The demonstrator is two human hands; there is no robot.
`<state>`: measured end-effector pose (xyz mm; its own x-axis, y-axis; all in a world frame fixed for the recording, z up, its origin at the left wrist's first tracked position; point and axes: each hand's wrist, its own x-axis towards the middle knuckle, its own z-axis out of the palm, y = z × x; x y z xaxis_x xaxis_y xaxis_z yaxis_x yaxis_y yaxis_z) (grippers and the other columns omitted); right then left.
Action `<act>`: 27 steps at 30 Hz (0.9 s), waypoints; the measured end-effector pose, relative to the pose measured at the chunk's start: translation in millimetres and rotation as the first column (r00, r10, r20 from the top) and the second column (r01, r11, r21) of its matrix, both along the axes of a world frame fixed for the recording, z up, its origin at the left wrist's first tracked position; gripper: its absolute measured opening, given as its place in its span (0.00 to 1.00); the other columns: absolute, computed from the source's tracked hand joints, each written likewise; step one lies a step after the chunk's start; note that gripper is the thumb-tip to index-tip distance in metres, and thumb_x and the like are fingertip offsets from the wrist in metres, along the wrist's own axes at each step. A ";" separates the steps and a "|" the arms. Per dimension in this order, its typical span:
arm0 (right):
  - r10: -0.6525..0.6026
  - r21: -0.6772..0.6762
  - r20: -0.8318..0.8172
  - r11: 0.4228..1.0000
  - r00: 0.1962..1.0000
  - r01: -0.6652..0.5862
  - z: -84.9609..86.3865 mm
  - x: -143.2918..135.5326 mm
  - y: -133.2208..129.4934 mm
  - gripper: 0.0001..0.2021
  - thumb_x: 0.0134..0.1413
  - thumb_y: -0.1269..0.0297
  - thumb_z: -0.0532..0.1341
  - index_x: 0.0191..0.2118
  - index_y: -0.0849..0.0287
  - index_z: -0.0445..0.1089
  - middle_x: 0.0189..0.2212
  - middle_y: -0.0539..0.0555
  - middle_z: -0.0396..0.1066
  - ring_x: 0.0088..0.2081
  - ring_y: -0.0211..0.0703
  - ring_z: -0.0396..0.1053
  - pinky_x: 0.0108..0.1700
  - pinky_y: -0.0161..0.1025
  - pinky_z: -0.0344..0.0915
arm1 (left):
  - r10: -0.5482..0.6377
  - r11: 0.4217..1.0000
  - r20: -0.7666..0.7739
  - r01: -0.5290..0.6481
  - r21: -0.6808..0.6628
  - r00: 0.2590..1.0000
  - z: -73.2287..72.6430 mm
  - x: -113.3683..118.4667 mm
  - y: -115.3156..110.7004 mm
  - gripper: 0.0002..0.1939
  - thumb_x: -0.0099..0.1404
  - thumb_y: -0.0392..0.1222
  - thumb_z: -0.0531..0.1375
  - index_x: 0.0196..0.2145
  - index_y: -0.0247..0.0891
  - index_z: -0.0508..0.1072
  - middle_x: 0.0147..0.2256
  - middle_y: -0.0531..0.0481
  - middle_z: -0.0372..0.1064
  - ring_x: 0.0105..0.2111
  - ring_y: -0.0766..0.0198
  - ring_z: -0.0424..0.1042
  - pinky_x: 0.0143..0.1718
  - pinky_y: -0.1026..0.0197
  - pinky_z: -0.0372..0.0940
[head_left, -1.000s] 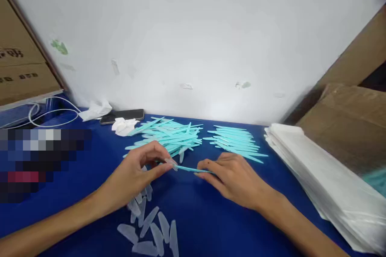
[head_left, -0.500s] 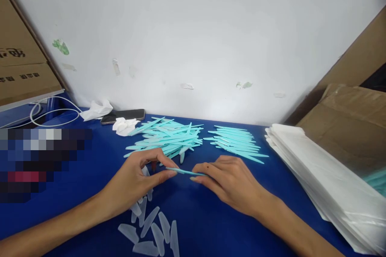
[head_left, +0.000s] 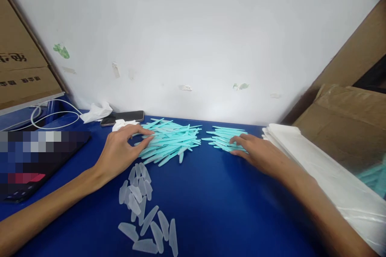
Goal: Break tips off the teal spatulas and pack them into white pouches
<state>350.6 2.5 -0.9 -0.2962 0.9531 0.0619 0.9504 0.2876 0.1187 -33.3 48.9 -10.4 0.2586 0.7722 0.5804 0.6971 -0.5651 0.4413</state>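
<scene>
My left hand (head_left: 122, 148) is at the left end of a jumbled pile of slim turquoise eyebrow razors (head_left: 171, 140), thumb and forefinger closed on the end of one razor. Over the right part of a neater row of the same razors (head_left: 224, 138) is my right hand (head_left: 256, 150). Its thumb and forefinger are apart, and I see nothing held between them. Below my left hand, several frosted translucent blade covers (head_left: 147, 221) lie scattered on the blue table (head_left: 211, 204).
A phone (head_left: 122, 117), crumpled tissues (head_left: 98, 112) and a white cable (head_left: 56, 128) lie at the back left. A dark device (head_left: 63, 160), partly blurred out, sits at the left. White plastic bags (head_left: 325, 180) and a cardboard box (head_left: 346, 124) stand at the right. Behind is a white wall (head_left: 193, 40).
Both hands have parted from the middle, where they held one razor between them. The left moved back left to the pile, the right moved right and away to the row.
</scene>
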 end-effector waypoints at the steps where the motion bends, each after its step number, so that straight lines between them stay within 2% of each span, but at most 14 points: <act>1: 0.000 -0.021 -0.023 1.000 1.000 0.000 -0.7 -0.2 0.8 0.12 0.68 0.59 0.54 0.50 0.56 0.69 0.45 0.58 0.74 0.44 0.52 0.74 0.39 0.42 0.66 | -0.011 1.000 -0.023 0.011 0.007 1.000 -1.9 -0.9 1.8 0.10 0.65 0.50 0.61 0.38 0.42 0.77 0.39 0.49 0.78 0.42 0.55 0.74 0.39 0.57 0.66; 4: 0.003 -0.053 -0.076 0.999 0.997 -0.007 0.2 -3.2 2.4 0.10 0.68 0.62 0.53 0.43 0.57 0.70 0.41 0.57 0.74 0.41 0.49 0.74 0.36 0.40 0.63 | -0.045 0.999 -0.088 0.046 0.009 0.995 -6.6 -2.8 5.4 0.11 0.65 0.52 0.62 0.37 0.43 0.77 0.39 0.48 0.78 0.43 0.52 0.74 0.43 0.54 0.67; 9: 0.014 -0.041 -0.088 0.999 0.996 -0.017 1.1 -3.9 4.0 0.10 0.69 0.61 0.53 0.40 0.57 0.69 0.40 0.55 0.74 0.39 0.47 0.73 0.35 0.39 0.60 | -0.086 0.994 -0.223 0.100 0.050 0.971 -8.9 -5.7 5.8 0.13 0.67 0.53 0.60 0.40 0.43 0.78 0.43 0.48 0.78 0.47 0.52 0.72 0.51 0.48 0.64; 14: 0.013 0.001 -0.070 1.000 0.997 -0.013 0.4 -3.0 4.0 0.07 0.67 0.61 0.56 0.38 0.56 0.66 0.36 0.53 0.74 0.34 0.46 0.72 0.30 0.38 0.57 | -0.126 0.985 -0.334 0.157 0.067 0.934 -7.7 -4.1 1.6 0.16 0.69 0.53 0.57 0.43 0.42 0.79 0.48 0.45 0.75 0.50 0.50 0.70 0.52 0.47 0.65; 20: 0.063 0.094 -0.027 0.994 0.998 -0.060 10.7 -13.0 -3.1 0.09 0.69 0.64 0.53 0.36 0.55 0.66 0.34 0.55 0.75 0.31 0.46 0.72 0.31 0.40 0.56 | -0.149 0.989 -0.388 0.141 -0.050 0.910 -6.9 -0.2 -3.6 0.19 0.70 0.53 0.56 0.51 0.42 0.75 0.54 0.41 0.70 0.55 0.46 0.65 0.54 0.44 0.64; 24: 0.084 0.166 -0.018 0.983 0.996 -0.080 10.5 -17.3 -3.6 0.10 0.70 0.62 0.51 0.40 0.56 0.67 0.33 0.54 0.76 0.31 0.47 0.72 0.31 0.41 0.57 | -0.183 0.983 -0.333 0.183 -0.030 0.925 2.6 2.4 -10.4 0.17 0.69 0.51 0.57 0.50 0.41 0.75 0.53 0.41 0.69 0.54 0.48 0.65 0.54 0.46 0.64; 26: 0.122 0.199 -0.025 0.973 0.992 -0.114 8.2 -20.4 -3.5 0.10 0.70 0.60 0.51 0.43 0.56 0.68 0.36 0.54 0.77 0.35 0.48 0.74 0.36 0.42 0.61 | -0.273 0.962 -0.308 0.263 -0.074 0.911 12.6 4.5 -18.0 0.13 0.70 0.48 0.56 0.47 0.43 0.76 0.48 0.43 0.71 0.51 0.52 0.67 0.53 0.49 0.64; 27: 0.154 0.215 -0.032 0.966 0.988 -0.144 7.2 -22.7 -3.9 0.10 0.70 0.59 0.51 0.44 0.55 0.68 0.38 0.54 0.77 0.37 0.48 0.74 0.41 0.43 0.62 | -0.335 0.941 -0.306 0.304 -0.147 0.891 18.3 5.5 -23.0 0.12 0.70 0.47 0.56 0.45 0.44 0.77 0.45 0.45 0.72 0.49 0.53 0.68 0.52 0.51 0.65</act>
